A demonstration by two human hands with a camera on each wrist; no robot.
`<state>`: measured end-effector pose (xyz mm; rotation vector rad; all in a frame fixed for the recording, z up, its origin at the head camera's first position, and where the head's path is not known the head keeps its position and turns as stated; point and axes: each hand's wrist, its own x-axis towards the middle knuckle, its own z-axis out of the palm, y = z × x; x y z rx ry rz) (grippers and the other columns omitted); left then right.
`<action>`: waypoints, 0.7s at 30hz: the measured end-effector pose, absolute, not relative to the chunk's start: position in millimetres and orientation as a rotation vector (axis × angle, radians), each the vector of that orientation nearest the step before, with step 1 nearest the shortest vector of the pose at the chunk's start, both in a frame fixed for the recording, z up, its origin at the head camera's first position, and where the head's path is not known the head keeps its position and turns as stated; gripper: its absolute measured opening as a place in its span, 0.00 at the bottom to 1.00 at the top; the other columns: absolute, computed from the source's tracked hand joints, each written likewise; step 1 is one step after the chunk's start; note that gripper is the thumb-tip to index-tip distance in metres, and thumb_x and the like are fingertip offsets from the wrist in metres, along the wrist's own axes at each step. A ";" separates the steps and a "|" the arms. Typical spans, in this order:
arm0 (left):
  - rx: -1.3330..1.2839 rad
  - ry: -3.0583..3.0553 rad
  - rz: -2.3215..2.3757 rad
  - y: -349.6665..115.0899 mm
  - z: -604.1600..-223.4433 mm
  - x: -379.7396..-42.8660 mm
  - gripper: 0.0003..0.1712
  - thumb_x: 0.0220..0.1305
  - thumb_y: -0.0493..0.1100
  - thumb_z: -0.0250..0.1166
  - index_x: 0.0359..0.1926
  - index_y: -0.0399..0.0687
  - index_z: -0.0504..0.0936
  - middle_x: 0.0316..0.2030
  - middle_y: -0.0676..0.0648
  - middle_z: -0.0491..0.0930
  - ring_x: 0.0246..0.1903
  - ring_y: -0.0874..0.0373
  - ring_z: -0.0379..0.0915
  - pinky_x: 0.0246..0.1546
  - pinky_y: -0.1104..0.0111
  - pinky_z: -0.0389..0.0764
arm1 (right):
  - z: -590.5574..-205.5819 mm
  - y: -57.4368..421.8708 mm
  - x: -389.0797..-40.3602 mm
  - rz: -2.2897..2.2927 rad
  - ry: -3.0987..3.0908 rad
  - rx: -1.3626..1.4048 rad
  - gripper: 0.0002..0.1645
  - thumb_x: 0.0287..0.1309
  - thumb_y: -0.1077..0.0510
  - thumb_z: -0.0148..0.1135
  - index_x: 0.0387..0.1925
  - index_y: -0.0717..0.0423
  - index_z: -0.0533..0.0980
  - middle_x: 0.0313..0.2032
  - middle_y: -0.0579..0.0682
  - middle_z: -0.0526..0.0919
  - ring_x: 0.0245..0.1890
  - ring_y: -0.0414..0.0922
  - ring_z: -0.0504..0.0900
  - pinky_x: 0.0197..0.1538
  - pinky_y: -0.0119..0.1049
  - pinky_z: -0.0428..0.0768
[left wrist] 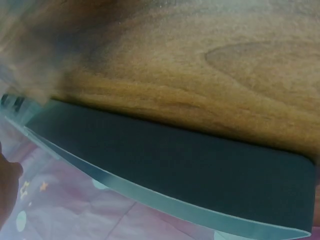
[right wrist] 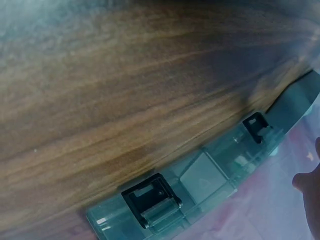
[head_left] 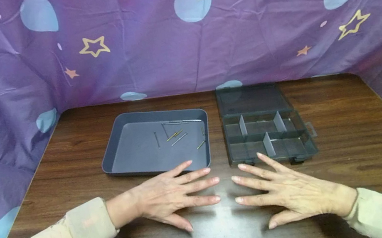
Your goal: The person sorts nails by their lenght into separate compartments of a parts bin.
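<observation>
My left hand [head_left: 173,193] is spread with straight fingers in front of a grey tray [head_left: 135,168], holding nothing. Several thin nails or screws [head_left: 179,138], some silvery and some brass-coloured, lie in the tray, mostly toward its right side. Just before a dark see-through compartment box [head_left: 234,151], my right hand [head_left: 294,194] spreads its fingers and also holds nothing. The box's lid [head_left: 252,98] is folded back, and pale dividers split the inside. In the left wrist view the tray's side wall [left wrist: 175,165] shows; in the right wrist view, the box's black latches [right wrist: 152,200].
The brown wood-grain table [head_left: 352,130] carries both containers, with a narrow gap between them. A purple cloth [head_left: 156,49] printed with stars and blue spots hangs behind the table and at its sides. Light glares off the table between the hands.
</observation>
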<state>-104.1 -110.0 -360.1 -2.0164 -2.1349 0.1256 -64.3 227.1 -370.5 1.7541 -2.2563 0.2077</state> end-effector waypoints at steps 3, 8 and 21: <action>-2.014 -2.145 0.123 -110.0 -360.4 -103.9 0.44 0.58 0.77 0.43 0.71 0.63 0.57 0.73 0.49 0.51 0.72 0.51 0.43 0.69 0.49 0.46 | -371.3 227.3 -63.9 0.210 -2.261 1.752 0.39 0.60 0.28 0.43 0.66 0.42 0.65 0.68 0.55 0.62 0.67 0.60 0.59 0.67 0.61 0.44; -2.000 -2.168 0.125 -109.8 -360.0 -103.7 0.45 0.58 0.76 0.44 0.71 0.63 0.56 0.73 0.48 0.50 0.72 0.51 0.42 0.69 0.50 0.46 | -372.1 228.6 -64.0 0.239 -2.268 1.724 0.39 0.59 0.29 0.45 0.65 0.44 0.66 0.68 0.57 0.63 0.67 0.60 0.60 0.67 0.61 0.44; -1.675 -2.468 -0.292 -125.5 -348.5 -126.9 0.42 0.65 0.68 0.47 0.72 0.54 0.52 0.73 0.47 0.47 0.72 0.50 0.40 0.69 0.50 0.48 | -358.2 285.9 -100.5 0.982 -2.337 0.791 0.27 0.55 0.60 0.65 0.56 0.65 0.73 0.56 0.55 0.76 0.60 0.36 0.70 0.62 0.23 0.63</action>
